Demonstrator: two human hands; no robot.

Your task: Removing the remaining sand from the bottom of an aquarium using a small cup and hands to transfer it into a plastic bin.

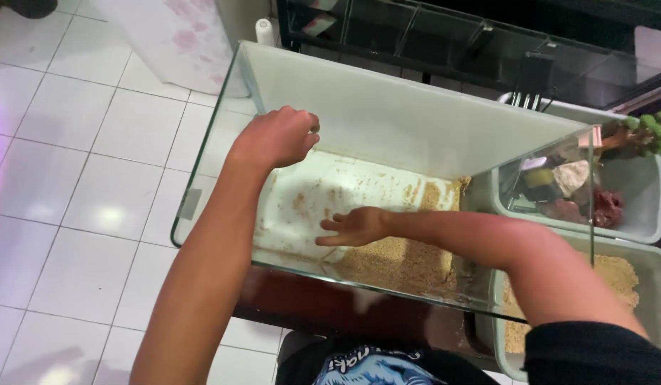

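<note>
Under my right hand [355, 227] lies the white floor of a glass tank [416, 121], and my fingers there are spread flat, palm down, with the fingertips pointing toward my left side. That hand rests on the edge of a bed of tan sand [398, 260], which covers the part of the tank floor beneath and behind my wrist; ahead of the fingertips the floor shows mostly bare white, with only thin smears of grains. My right forearm reaches in over the tank's near glass wall, and a dark sleeve covers the arm above the elbow. My left hand [277, 137] is up at the far left end of the tank, curled into a loose fist with the knuckles bent over; whether it grips the glass rim or merely rests there I cannot tell, since the fingers are tucked out of sight. Beyond my right arm, outside the tank, stands a pale grey tub [648, 207] holding stones and a small green plant ornament [648, 132]. Nearer to my right elbow a second grey tub [655, 281] holds more of the same tan sand. White floor tiles [81, 178] stretch away past my left forearm.
</note>
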